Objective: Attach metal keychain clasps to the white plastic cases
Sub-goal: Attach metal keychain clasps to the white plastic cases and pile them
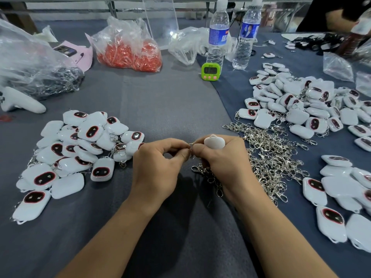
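Note:
My right hand (pixel 224 163) holds a white plastic case (pixel 214 141) upright, its loop end pointing away from me. My left hand (pixel 158 163) pinches a small metal ring of a keychain clasp (pixel 190 146) right beside the case, fingertips of both hands touching. A clasp chain (pixel 198 169) hangs below between the hands. A heap of loose metal clasps (pixel 269 155) lies just right of my right hand. A pile of white cases with clasps fitted (pixel 78 149) sits to the left. More white cases (pixel 297 105) spread over the right side.
At the back stand two water bottles (pixel 217 35), a green timer (pixel 210 71), a bag of orange parts (pixel 130 51) and a clear bag of metal parts (pixel 36 63). A white handheld device (pixel 22 103) lies at far left. Another person's arm (pixel 339 17) is at top right.

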Demonstrator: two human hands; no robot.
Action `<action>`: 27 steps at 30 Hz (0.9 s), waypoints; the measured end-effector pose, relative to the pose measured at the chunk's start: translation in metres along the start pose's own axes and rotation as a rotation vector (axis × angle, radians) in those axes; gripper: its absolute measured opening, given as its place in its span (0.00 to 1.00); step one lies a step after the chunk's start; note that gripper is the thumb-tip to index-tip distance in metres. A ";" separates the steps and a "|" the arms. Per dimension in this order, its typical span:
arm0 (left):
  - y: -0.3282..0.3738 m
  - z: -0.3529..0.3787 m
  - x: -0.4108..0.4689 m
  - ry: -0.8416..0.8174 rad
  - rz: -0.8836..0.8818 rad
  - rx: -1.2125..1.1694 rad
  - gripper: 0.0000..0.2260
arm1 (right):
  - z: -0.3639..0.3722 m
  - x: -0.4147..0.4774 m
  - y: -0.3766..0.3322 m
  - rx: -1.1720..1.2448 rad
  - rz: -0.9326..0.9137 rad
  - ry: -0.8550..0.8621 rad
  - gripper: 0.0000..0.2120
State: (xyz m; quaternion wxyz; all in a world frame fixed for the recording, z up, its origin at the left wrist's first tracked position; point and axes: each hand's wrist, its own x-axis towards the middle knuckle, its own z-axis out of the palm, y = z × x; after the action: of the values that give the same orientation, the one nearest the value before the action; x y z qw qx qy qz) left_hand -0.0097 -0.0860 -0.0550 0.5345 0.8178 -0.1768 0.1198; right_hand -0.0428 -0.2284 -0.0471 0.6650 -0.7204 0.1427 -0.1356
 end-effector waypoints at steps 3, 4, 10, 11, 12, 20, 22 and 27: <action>0.001 0.000 0.000 0.036 -0.013 0.050 0.05 | -0.001 0.000 0.000 -0.109 -0.022 0.013 0.06; 0.001 0.000 -0.001 0.051 0.001 0.091 0.05 | -0.002 0.000 0.000 -0.146 -0.040 0.022 0.06; 0.004 -0.003 -0.004 0.060 0.136 0.233 0.08 | -0.003 -0.003 0.001 -0.252 -0.167 0.044 0.07; 0.003 -0.003 -0.003 0.050 0.118 0.192 0.08 | -0.003 -0.003 0.001 -0.250 -0.192 0.043 0.07; 0.003 -0.004 -0.003 0.036 0.089 0.142 0.08 | -0.004 -0.003 0.000 -0.246 -0.216 0.040 0.07; 0.001 -0.006 0.006 -0.206 -0.212 -0.366 0.02 | -0.009 -0.006 -0.004 -0.314 -0.350 -0.035 0.10; 0.000 -0.009 0.007 -0.273 -0.233 -0.424 0.06 | -0.010 -0.006 -0.005 -0.334 -0.392 -0.041 0.09; 0.000 -0.010 0.010 -0.333 -0.312 -0.471 0.07 | -0.015 -0.007 -0.009 -0.387 -0.481 -0.065 0.09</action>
State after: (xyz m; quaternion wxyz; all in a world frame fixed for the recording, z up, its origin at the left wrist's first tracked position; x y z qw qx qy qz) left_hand -0.0009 -0.0779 -0.0475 0.6845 0.6973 -0.1572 -0.1431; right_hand -0.0545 -0.2389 -0.0372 0.4685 -0.8507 -0.0300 -0.2365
